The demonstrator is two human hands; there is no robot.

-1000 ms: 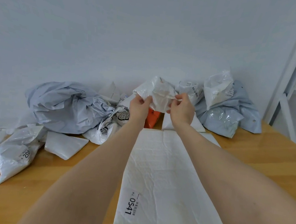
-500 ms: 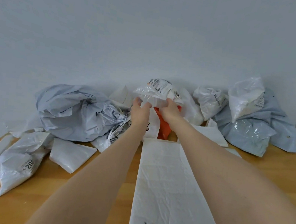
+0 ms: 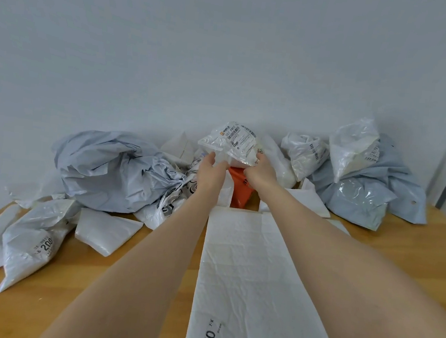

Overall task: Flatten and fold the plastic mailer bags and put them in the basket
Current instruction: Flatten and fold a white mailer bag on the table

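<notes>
Left hand (image 3: pixel 212 171) and right hand (image 3: pixel 261 170) pinch the lower edge of a crumpled labelled bag (image 3: pixel 233 142) above the pile (image 3: pixel 112 168); the left grip seems to be thumb against fingers. A flattened white bag (image 3: pixel 247 267) lies on the surface (image 3: pixel 93 293) between the forearms (image 3: pixel 152 257).

- wooden table (image 3: pixel 36 314), far edge against the wall
- flat white mailer (image 3: pixel 254 282), "0541" print, near middle
- crumpled grey bag (image 3: pixel 112 168), back left
- white bags (image 3: pixel 30 239), far left; folded white piece (image 3: pixel 105 233) just beside
- orange bag (image 3: pixel 240 190), back middle
- blue-grey bags (image 3: pixel 364 197), back right
</notes>
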